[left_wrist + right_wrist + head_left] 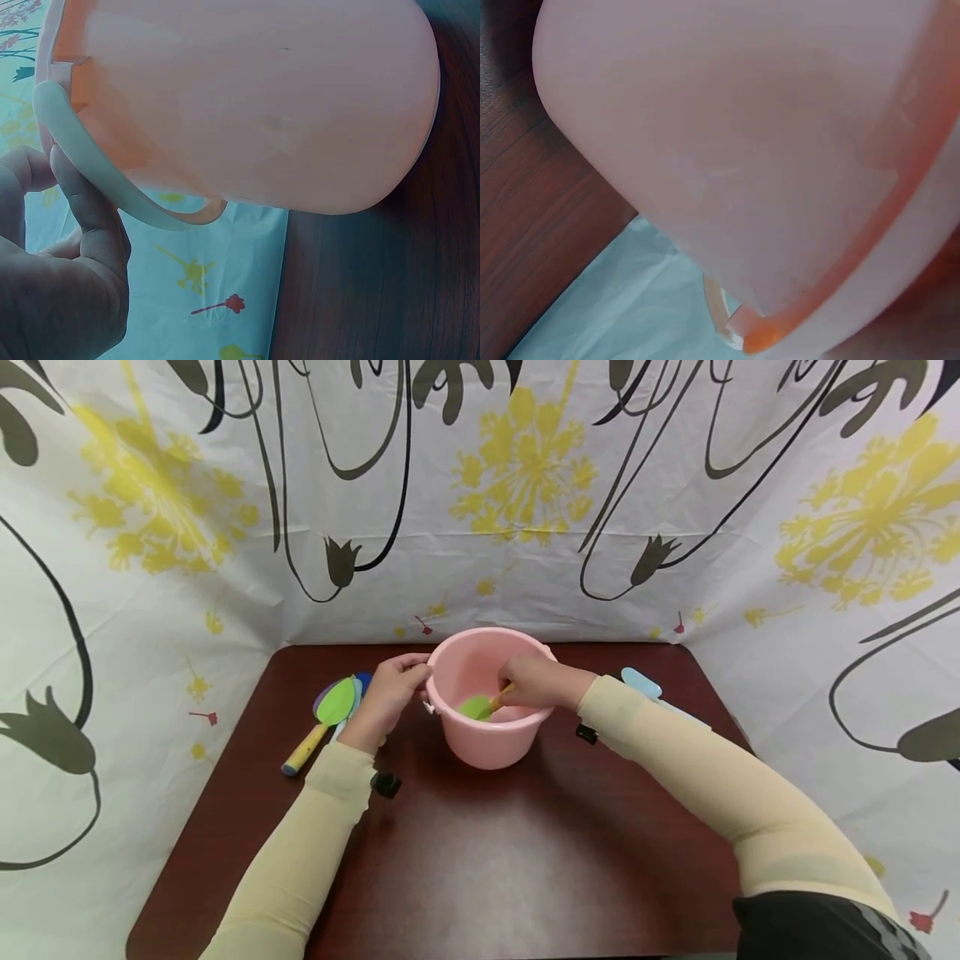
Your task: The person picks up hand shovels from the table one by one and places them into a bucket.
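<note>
A pink bucket (491, 743) stands upright toward the back of the dark table. My left hand (390, 693) pinches its rim at the left side, and in the left wrist view the fingers (90, 202) lie beside the bucket's pale handle (112, 180). Reaching inside over the right rim, my right hand (534, 681) grips the yellow handle of a green toy shovel (476, 707). The shovel's blade is low inside the bucket; whether it touches the bottom I cannot tell. In the right wrist view the bucket wall (727, 150) hides the right hand.
Left of the bucket lies a cluster of toy shovels, a green one (337, 700) with a yellow handle on top. A light blue tool (642, 682) lies at the right, partly behind my right sleeve. Patterned cloth (480, 568) hangs around the table's back and sides.
</note>
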Demonstrator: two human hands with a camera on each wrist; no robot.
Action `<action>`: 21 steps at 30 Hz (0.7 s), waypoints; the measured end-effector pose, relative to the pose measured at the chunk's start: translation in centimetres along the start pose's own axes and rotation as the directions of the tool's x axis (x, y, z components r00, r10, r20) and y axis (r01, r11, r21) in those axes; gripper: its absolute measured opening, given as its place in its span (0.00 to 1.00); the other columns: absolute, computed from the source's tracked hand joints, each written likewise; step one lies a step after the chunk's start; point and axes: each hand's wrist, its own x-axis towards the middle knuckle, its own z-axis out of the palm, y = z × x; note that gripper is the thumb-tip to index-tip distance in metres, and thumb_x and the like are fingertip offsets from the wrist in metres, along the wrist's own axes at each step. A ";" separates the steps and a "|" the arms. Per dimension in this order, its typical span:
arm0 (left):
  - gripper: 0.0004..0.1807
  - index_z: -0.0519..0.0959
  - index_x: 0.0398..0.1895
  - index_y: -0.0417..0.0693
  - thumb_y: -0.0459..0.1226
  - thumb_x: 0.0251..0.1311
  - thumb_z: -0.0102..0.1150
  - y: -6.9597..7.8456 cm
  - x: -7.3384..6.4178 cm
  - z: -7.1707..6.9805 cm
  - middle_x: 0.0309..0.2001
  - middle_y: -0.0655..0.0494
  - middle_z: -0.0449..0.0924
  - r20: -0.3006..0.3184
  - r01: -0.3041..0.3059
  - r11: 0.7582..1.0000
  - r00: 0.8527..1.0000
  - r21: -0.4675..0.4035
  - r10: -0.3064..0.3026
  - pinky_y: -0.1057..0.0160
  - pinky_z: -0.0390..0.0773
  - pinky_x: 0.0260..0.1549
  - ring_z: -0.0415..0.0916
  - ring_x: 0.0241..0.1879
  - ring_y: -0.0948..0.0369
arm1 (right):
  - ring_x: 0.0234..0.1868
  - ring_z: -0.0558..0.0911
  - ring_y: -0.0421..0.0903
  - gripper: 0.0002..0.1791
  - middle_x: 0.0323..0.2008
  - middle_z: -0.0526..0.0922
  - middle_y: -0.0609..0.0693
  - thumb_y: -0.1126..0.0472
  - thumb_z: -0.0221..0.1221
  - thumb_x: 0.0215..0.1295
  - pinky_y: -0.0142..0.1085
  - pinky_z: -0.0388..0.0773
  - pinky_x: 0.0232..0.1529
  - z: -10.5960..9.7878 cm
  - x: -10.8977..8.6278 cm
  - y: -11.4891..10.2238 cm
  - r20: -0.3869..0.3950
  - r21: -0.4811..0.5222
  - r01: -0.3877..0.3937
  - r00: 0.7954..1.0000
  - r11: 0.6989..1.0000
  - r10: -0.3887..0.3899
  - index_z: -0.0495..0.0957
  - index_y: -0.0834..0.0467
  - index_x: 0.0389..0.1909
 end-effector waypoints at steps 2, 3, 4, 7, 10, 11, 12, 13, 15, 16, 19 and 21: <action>0.21 0.86 0.67 0.46 0.42 0.75 0.65 0.0 0.0 0.0 0.54 0.46 0.88 -0.001 -0.004 1.000 1.000 -0.005 0.004 0.65 0.89 0.43 0.85 0.39 0.58 | 0.26 0.77 0.40 0.13 0.23 0.83 0.43 0.54 0.76 0.69 0.35 0.74 0.32 0.0 0.2 0.0 0.017 -0.003 -0.002 1.000 1.000 0.002 0.87 0.56 0.28; 0.21 0.86 0.67 0.46 0.42 0.75 0.65 0.0 0.0 0.0 0.54 0.45 0.88 -0.001 -0.007 1.000 1.000 -0.006 0.007 0.65 0.89 0.43 0.85 0.39 0.58 | 0.26 0.77 0.41 0.13 0.23 0.83 0.43 0.54 0.77 0.69 0.35 0.75 0.32 -0.1 0.3 0.0 0.022 -0.003 -0.005 1.000 1.000 0.005 0.87 0.56 0.28; 0.21 0.85 0.67 0.46 0.42 0.76 0.65 0.1 0.1 0.0 0.54 0.45 0.88 0.001 -0.010 1.000 1.000 -0.008 0.010 0.65 0.89 0.43 0.85 0.40 0.58 | 0.26 0.77 0.41 0.13 0.23 0.82 0.43 0.54 0.77 0.69 0.35 0.74 0.32 -0.1 0.3 0.0 0.027 -0.007 -0.012 1.000 1.000 0.012 0.87 0.56 0.28; 0.21 0.85 0.67 0.45 0.42 0.76 0.65 0.2 0.2 0.0 0.55 0.44 0.88 0.011 -0.018 1.000 1.000 -0.010 0.018 0.65 0.89 0.43 0.85 0.40 0.58 | 0.25 0.75 0.41 0.15 0.21 0.80 0.43 0.54 0.78 0.67 0.35 0.72 0.31 -0.3 0.3 0.1 0.032 -0.015 -0.036 0.999 0.999 0.036 0.86 0.56 0.26; 0.21 0.85 0.67 0.46 0.43 0.76 0.65 0.2 0.1 0.1 0.55 0.45 0.88 0.012 -0.008 1.000 1.000 -0.006 0.008 0.64 0.89 0.43 0.86 0.40 0.58 | 0.23 0.72 0.41 0.18 0.18 0.75 0.42 0.52 0.78 0.67 0.35 0.70 0.30 -0.3 0.3 0.0 0.051 -0.051 -0.066 0.996 0.997 0.069 0.84 0.55 0.23; 0.21 0.85 0.67 0.46 0.43 0.76 0.65 0.2 0.1 0.1 0.55 0.45 0.88 0.010 -0.004 1.000 1.000 -0.003 0.004 0.65 0.89 0.43 0.86 0.40 0.58 | 0.22 0.71 0.41 0.18 0.17 0.73 0.42 0.53 0.78 0.67 0.35 0.69 0.30 -0.3 0.3 0.0 0.063 -0.062 -0.072 0.995 0.995 0.076 0.84 0.56 0.22; 0.21 0.85 0.67 0.46 0.43 0.76 0.65 0.2 0.1 0.1 0.55 0.45 0.88 0.008 0.000 1.000 1.000 -0.001 0.000 0.64 0.89 0.44 0.85 0.40 0.58 | 0.22 0.70 0.41 0.19 0.17 0.72 0.42 0.52 0.77 0.67 0.35 0.68 0.29 -0.3 0.3 -0.1 0.077 -0.075 -0.080 0.993 0.994 0.085 0.83 0.56 0.22; 0.21 0.85 0.67 0.47 0.43 0.76 0.65 0.2 0.1 0.1 0.55 0.46 0.88 0.006 0.005 1.000 1.000 0.001 -0.005 0.64 0.89 0.44 0.85 0.40 0.58 | 0.21 0.69 0.41 0.20 0.16 0.71 0.42 0.52 0.77 0.67 0.35 0.67 0.29 -0.2 0.3 -0.2 0.094 -0.088 -0.088 0.991 0.992 0.097 0.83 0.57 0.21; 0.21 0.86 0.66 0.47 0.43 0.76 0.65 0.1 0.1 0.2 0.54 0.46 0.88 0.003 0.010 1.000 1.000 0.001 -0.010 0.63 0.89 0.45 0.85 0.40 0.57 | 0.21 0.68 0.41 0.21 0.15 0.69 0.42 0.52 0.76 0.68 0.35 0.67 0.29 -0.1 0.3 -0.4 0.124 -0.116 -0.104 0.985 0.988 0.118 0.82 0.57 0.20; 0.21 0.86 0.66 0.47 0.43 0.76 0.65 0.1 0.1 0.2 0.54 0.46 0.88 0.002 0.009 1.000 1.000 0.000 -0.009 0.62 0.89 0.46 0.85 0.40 0.57 | 0.21 0.67 0.41 0.22 0.15 0.68 0.42 0.53 0.76 0.69 0.35 0.65 0.28 -0.1 0.4 -0.5 0.135 -0.125 -0.103 0.984 0.987 0.119 0.80 0.58 0.19; 0.21 0.86 0.67 0.48 0.43 0.76 0.65 0.0 0.0 0.2 0.54 0.46 0.88 -0.003 0.009 1.000 1.000 0.005 -0.009 0.60 0.89 0.48 0.85 0.41 0.57 | 0.20 0.65 0.41 0.26 0.14 0.66 0.42 0.51 0.75 0.70 0.34 0.64 0.27 0.1 0.4 -0.6 0.152 -0.192 -0.092 0.981 0.977 0.122 0.75 0.55 0.16; 0.21 0.85 0.67 0.48 0.44 0.76 0.65 -0.1 -0.1 0.1 0.55 0.46 0.88 -0.003 0.012 1.000 1.000 0.014 -0.012 0.60 0.89 0.49 0.86 0.43 0.56 | 0.19 0.63 0.41 0.29 0.14 0.64 0.42 0.51 0.74 0.71 0.34 0.62 0.27 0.3 0.5 -0.8 0.161 -0.232 -0.072 0.981 0.970 0.111 0.71 0.53 0.14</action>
